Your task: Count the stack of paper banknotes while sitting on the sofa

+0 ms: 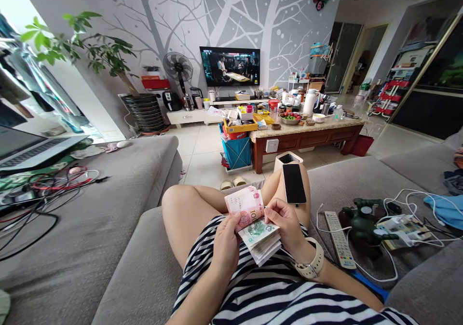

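Your left hand [227, 240] and right hand [286, 220] pinch the notes [258, 234]; a loosened grip could spill them; a tilted leg [276, 184] — the phone [293, 183].

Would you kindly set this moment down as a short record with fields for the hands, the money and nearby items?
Left hand: gripping the banknotes at their left edge
Right hand: at their right edge
Money: red 100 notes above, green-printed below
Right wrist: pale watch
On leg: phone, screen dark
On sofa: remote control
Television: on

Navy-and-white striped garment [285, 308], cream band [315, 262] on right wrist [303, 251], bare forearms [200, 290]
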Motion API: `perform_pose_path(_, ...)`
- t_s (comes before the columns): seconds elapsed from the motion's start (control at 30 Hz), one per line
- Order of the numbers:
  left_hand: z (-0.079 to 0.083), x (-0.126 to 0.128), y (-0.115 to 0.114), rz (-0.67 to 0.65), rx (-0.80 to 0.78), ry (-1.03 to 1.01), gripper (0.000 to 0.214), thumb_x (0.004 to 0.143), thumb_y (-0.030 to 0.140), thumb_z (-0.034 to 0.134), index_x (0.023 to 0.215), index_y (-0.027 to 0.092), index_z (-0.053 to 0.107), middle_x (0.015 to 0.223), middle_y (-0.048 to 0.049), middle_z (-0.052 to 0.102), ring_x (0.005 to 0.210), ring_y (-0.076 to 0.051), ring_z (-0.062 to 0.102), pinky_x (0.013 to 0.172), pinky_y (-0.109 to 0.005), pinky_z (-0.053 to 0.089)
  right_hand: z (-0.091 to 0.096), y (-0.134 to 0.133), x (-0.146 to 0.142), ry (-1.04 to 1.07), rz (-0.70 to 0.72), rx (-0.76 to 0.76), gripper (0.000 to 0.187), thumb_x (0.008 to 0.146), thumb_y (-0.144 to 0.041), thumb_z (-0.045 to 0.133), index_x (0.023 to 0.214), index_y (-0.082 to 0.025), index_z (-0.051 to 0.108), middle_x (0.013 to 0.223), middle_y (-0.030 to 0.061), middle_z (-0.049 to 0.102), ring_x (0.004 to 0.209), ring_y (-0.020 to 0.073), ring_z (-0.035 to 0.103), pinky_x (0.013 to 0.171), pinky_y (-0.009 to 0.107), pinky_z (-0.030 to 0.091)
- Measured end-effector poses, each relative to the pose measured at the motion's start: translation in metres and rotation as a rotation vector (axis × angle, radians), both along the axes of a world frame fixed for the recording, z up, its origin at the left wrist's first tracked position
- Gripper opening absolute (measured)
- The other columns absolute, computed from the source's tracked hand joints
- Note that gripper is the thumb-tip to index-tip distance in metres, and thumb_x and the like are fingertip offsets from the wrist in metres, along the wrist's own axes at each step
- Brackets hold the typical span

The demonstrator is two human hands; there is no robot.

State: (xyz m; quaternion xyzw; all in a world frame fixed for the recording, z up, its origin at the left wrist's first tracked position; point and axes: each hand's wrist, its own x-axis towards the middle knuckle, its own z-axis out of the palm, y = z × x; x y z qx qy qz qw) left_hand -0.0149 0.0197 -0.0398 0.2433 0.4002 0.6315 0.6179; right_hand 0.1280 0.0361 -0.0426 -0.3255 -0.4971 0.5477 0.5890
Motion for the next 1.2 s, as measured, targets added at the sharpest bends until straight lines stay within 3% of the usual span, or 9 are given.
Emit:
perform_pose_path(0.2,0.0042,-0.0001,-0.0020,-0.028,0.013,0.012,0.017,0.064,0.032,0.078,0.068,0.018,0.070,0.066,-0.0010,0.069,0.061,-0.016,0.060,0.065,-0.028,0.050,-0.0015,0.0039,-0.0012,0.043,-0.034,-0.061,0.032,0.070,-0.037,0.080,0.070,-0.019,0.053,0.064,-0.0049,0.049,0.058,0.0115,0.044,0.056,0.024,0.035)
perform_pose_path(0.6,0.0044,-0.0004,-0.0012,-0.035,0.026,-0.008,0.018,0.064,0.031,0.079,0.069,0.016,0.070,0.070,-0.0015,0.071,0.063,-0.014,0.060,0.066,-0.026,0.049,-0.0053,0.0058,0.0000,-0.012,-0.035,-0.051,0.030,0.078,-0.040,0.073,0.065,-0.018,0.056,0.061,-0.0037,0.051,0.056,0.0116,0.042,0.055,0.025,0.034)
perform_pose_path(0.87,0.0021,-0.0008,0.0014,0.077,-0.005,-0.019,0.021,0.066,0.037,0.074,0.065,0.017,0.068,0.065,0.0019,0.068,0.062,-0.015,0.058,0.060,-0.025,0.048,-0.0032,0.0052,0.0002,-0.002,-0.034,-0.035,0.029,0.079,-0.038,0.073,0.065,-0.018,0.055,0.060,-0.0045,0.049,0.056,0.0108,0.041,0.054,0.024,0.032)
perform_pose_path(1.2,-0.0035,-0.0022,0.0031,0.076,-0.006,0.030,0.023,0.071,0.038,0.066,0.076,0.017,0.071,0.077,-0.0031,0.074,0.077,-0.022,0.066,0.076,-0.034,0.052,-0.0042,0.0042,0.0002,0.021,-0.016,-0.056,0.027,0.078,-0.037,0.074,0.067,-0.017,0.058,0.061,-0.0039,0.054,0.055,0.0105,0.042,0.053,0.024,0.032)
